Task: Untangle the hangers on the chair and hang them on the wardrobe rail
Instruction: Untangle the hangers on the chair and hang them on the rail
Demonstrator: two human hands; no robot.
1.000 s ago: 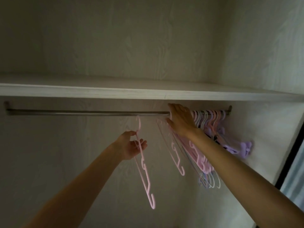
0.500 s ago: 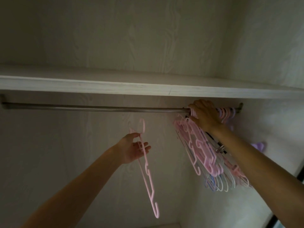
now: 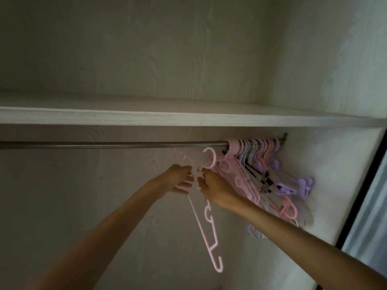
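Note:
A pink plastic hanger (image 3: 206, 231) hangs below the metal wardrobe rail (image 3: 117, 144), its hook near the rail but not on it. My left hand (image 3: 178, 181) and my right hand (image 3: 215, 189) meet at the hanger's neck, and both hold it there. Several pink, purple, white and blue hangers (image 3: 257, 164) are bunched on the rail's right end, right beside my right hand. The chair is out of view.
A white shelf (image 3: 188, 119) runs just above the rail. The wardrobe's right side wall (image 3: 335, 174) stands close behind the hanger bunch, with a dark door frame (image 3: 360, 195) at the far right. The rail's left stretch carries nothing.
My right hand left the bunch on the rail and came down left to the pink hanger's neck. My left hand carried that hanger up and to the right, toward the bunch.

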